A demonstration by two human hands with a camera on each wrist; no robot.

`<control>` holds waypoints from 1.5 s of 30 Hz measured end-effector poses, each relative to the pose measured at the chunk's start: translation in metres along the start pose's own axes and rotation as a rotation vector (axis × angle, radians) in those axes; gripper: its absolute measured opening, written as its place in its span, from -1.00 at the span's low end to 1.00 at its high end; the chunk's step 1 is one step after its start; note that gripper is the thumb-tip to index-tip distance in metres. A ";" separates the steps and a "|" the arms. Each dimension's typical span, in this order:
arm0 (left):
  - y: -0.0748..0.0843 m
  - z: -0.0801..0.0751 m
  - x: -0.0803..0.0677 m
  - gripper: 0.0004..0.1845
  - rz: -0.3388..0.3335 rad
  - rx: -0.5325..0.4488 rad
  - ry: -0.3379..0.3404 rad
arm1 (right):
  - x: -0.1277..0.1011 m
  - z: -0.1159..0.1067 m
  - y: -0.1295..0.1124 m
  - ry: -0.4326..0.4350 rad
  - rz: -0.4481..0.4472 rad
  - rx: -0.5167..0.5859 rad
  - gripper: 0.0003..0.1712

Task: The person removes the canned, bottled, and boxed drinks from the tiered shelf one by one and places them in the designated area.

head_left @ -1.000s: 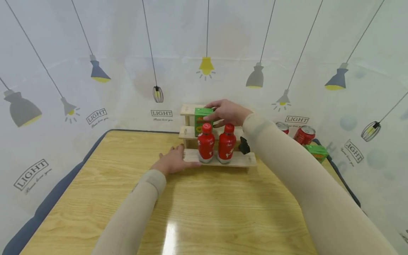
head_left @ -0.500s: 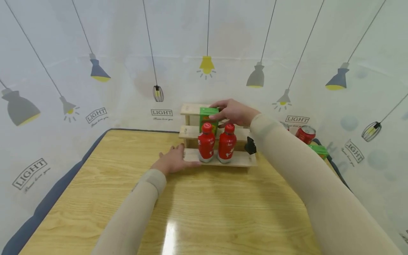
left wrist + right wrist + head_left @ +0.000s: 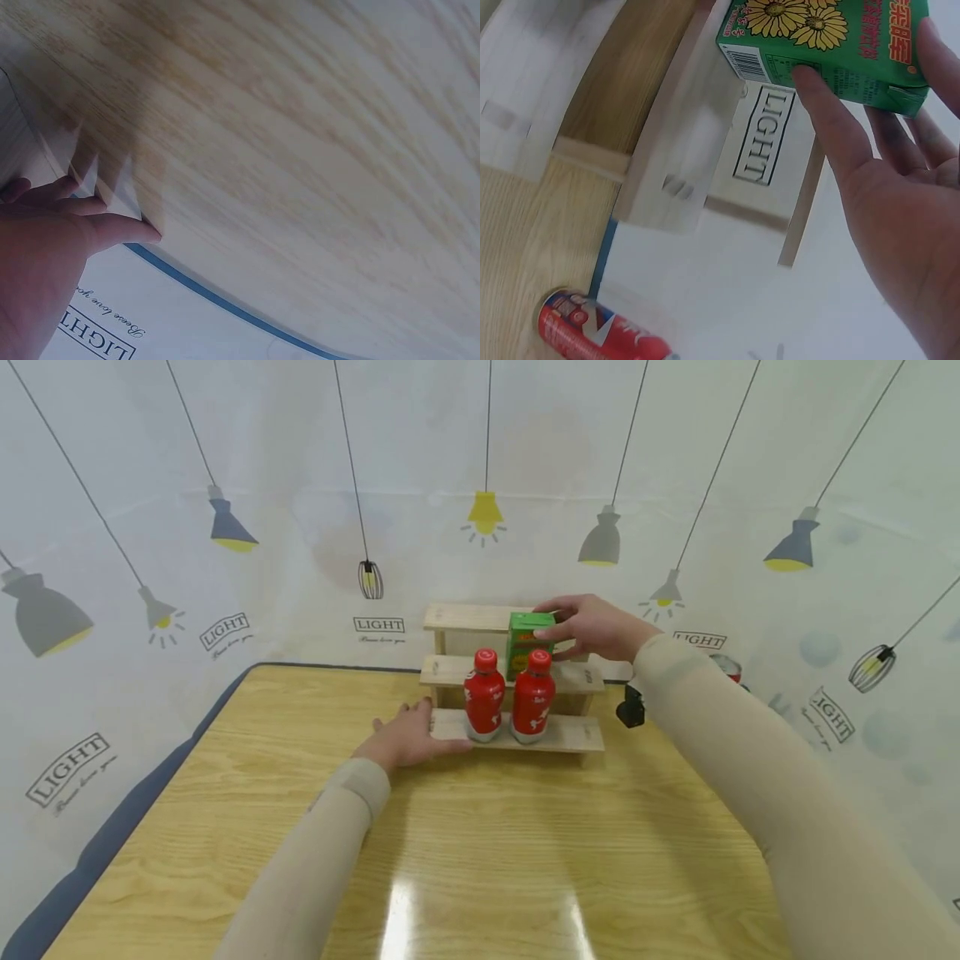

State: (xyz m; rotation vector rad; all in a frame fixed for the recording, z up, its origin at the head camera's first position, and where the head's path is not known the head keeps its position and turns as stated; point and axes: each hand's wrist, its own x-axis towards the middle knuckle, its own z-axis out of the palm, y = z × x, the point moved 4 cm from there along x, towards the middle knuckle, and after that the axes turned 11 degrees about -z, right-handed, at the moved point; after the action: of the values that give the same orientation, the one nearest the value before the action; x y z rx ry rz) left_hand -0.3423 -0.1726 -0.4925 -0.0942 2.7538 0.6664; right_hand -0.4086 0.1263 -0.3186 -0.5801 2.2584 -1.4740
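Fingers and thumb of the right hand point(image 3: 592, 628) pinch the top of a green rectangular drink carton printed with yellow flowers point(image 3: 528, 643), which stands upright on the middle step of a pale three-step wooden rack point(image 3: 570, 737); the right wrist view shows the thumb point(image 3: 832, 120) pressed on the carton's point(image 3: 825, 45) side and the other fingers on the far side of it. Just below and in front of that hand, two red plastic bottles with red caps point(image 3: 510, 697) stand side by side and touching on the rack's lowest step, directly in front of the carton. The left hand point(image 3: 408, 737) lies flat with its fingers straight, fingertips touching the left end of the lowest step and palm on the light wood-grain table point(image 3: 480, 852); the left wrist view shows those fingers point(image 3: 112, 229) spread and relaxed, holding nothing. Beyond the right forearm, a red drink can point(image 3: 604, 334) lies near the table's far edge, mostly hidden in the head view. A small black object point(image 3: 630, 708) sits just under the right wrist, beside the rack's right end. Behind everything hangs a white backdrop printed with hanging lamps point(image 3: 483, 518).
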 end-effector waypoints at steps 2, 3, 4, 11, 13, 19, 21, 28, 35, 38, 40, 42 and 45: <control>0.000 0.000 -0.001 0.66 -0.003 0.003 0.000 | -0.006 -0.006 0.004 0.004 -0.004 0.014 -0.33; 0.000 0.000 -0.001 0.66 -0.001 0.005 0.000 | -0.009 -0.010 0.006 0.006 -0.007 0.010 -0.33; 0.000 0.000 -0.001 0.66 0.001 0.006 0.000 | -0.013 -0.013 0.008 0.009 -0.009 0.006 -0.33; 0.001 0.001 0.000 0.65 0.001 -0.008 -0.003 | -0.038 -0.035 0.024 0.031 -0.014 -0.010 -0.31; 0.001 0.001 0.000 0.65 0.002 -0.009 -0.002 | -0.045 -0.040 0.028 0.043 -0.021 0.006 -0.31; 0.001 0.001 0.000 0.64 0.001 -0.008 0.002 | -0.064 -0.056 0.040 0.098 -0.069 0.030 -0.32; 0.001 0.001 0.000 0.65 0.002 -0.004 0.001 | -0.072 -0.061 0.045 0.113 -0.079 0.032 -0.33; 0.000 0.002 0.002 0.65 -0.003 -0.005 0.001 | -0.094 -0.077 0.054 0.148 -0.079 0.018 -0.26; 0.001 0.003 0.000 0.65 -0.004 -0.002 -0.004 | -0.115 -0.092 0.062 0.153 -0.067 -0.074 -0.23; 0.002 0.002 -0.001 0.65 -0.005 -0.004 -0.010 | -0.122 -0.099 0.067 0.155 -0.062 -0.068 -0.22; 0.002 0.002 -0.002 0.66 -0.005 -0.004 -0.011 | -0.126 -0.103 0.071 0.163 -0.053 -0.049 -0.22; 0.002 0.002 -0.002 0.65 -0.004 -0.004 -0.009 | -0.131 -0.106 0.076 0.169 -0.039 -0.038 -0.22; 0.002 0.001 -0.002 0.65 -0.005 -0.005 -0.011 | -0.138 -0.109 0.086 0.175 -0.012 -0.056 -0.20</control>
State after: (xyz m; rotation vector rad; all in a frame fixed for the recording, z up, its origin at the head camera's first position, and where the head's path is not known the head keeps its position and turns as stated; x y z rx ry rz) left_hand -0.3406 -0.1707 -0.4918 -0.0988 2.7407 0.6706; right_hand -0.3608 0.3145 -0.3439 -0.4994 2.4399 -1.5249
